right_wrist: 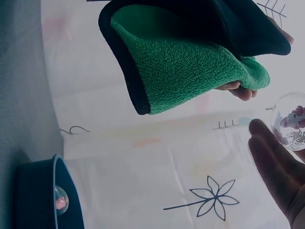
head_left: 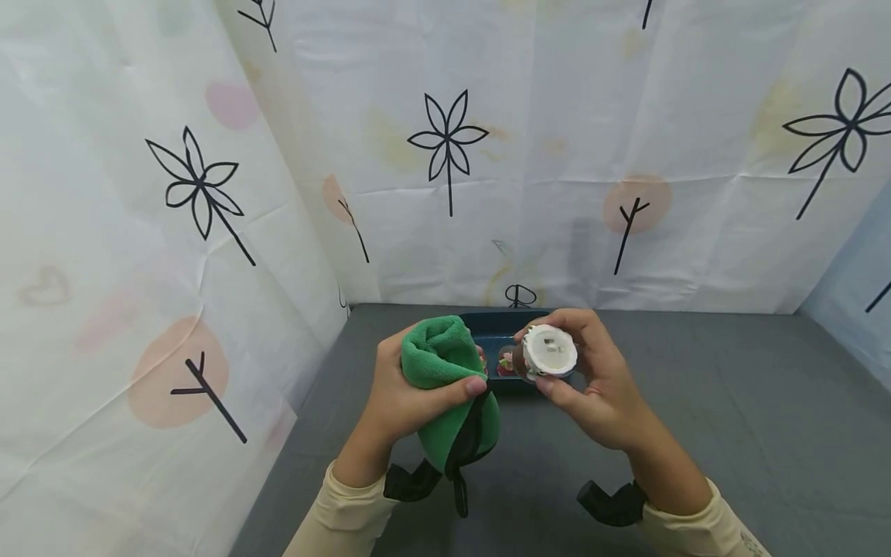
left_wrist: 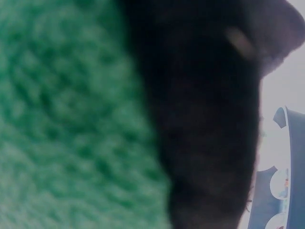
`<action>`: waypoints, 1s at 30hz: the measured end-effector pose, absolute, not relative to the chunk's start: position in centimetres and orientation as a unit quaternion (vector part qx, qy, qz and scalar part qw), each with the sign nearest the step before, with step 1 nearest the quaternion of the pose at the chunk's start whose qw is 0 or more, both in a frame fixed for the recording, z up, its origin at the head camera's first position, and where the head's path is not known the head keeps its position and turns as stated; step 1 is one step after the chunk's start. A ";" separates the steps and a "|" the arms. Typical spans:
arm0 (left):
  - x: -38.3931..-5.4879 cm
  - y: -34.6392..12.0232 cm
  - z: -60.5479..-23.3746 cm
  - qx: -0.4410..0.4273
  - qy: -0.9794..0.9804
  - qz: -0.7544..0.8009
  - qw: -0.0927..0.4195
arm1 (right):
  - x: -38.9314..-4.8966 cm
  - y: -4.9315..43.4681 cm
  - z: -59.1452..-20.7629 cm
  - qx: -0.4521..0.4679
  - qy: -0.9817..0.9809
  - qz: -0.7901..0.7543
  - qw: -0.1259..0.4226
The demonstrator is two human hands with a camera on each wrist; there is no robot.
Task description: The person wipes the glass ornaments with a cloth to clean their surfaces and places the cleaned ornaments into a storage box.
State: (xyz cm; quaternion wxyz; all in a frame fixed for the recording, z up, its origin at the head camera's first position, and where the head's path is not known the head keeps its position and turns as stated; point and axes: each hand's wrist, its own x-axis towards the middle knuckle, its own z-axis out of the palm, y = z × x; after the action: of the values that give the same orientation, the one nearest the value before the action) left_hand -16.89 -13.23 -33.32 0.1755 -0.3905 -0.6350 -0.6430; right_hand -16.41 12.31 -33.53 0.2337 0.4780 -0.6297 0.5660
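Observation:
My left hand (head_left: 393,406) grips a bunched green cloth (head_left: 442,360) with black edging, its thumb pressed over the front fold. The lower end of the cloth hangs below the hand. To the right, my right hand (head_left: 605,387) holds a small snow globe between thumb and fingers, its white base (head_left: 551,350) turned toward the head camera. The right wrist view shows its clear ball (right_wrist: 289,121) with a small figure inside. Cloth and globe are apart. Blurred green cloth (left_wrist: 71,119) and its dark edge fill most of the left wrist view.
Behind the hands, a dark blue tray (head_left: 480,319) stands on the grey table (head_left: 731,410) near the back curtain (head_left: 557,155). Small clear globes with figures (head_left: 506,362) lie in it, partly hidden by the hands. Patterned cloth also hangs at the left.

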 end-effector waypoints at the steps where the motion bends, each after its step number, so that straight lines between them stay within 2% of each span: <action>1: -16.9 -13.2 -33.3 -0.390 -0.635 -0.643 0.174 | -16.4 12.3 -33.6 0.477 -0.632 0.564 0.233; 10: -17.0 -13.1 -33.4 -0.397 -0.638 -0.637 0.171 | -16.1 12.1 -33.5 0.425 -0.688 0.541 0.230; 19: -16.9 -13.2 -33.4 -0.375 -0.674 -0.608 0.188 | -16.9 11.8 -33.8 0.475 -0.642 0.543 0.261; 30: -16.9 -13.2 -33.6 -0.372 -0.691 -0.599 0.162 | -17.0 11.5 -33.8 0.492 -0.645 0.515 0.277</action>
State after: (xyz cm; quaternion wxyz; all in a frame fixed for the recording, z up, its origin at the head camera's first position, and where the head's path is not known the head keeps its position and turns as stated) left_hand -16.86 -13.16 -33.61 0.1622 -0.3715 -0.6906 -0.5989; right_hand -17.01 11.53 -33.78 0.2772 0.4920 -0.6450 0.5148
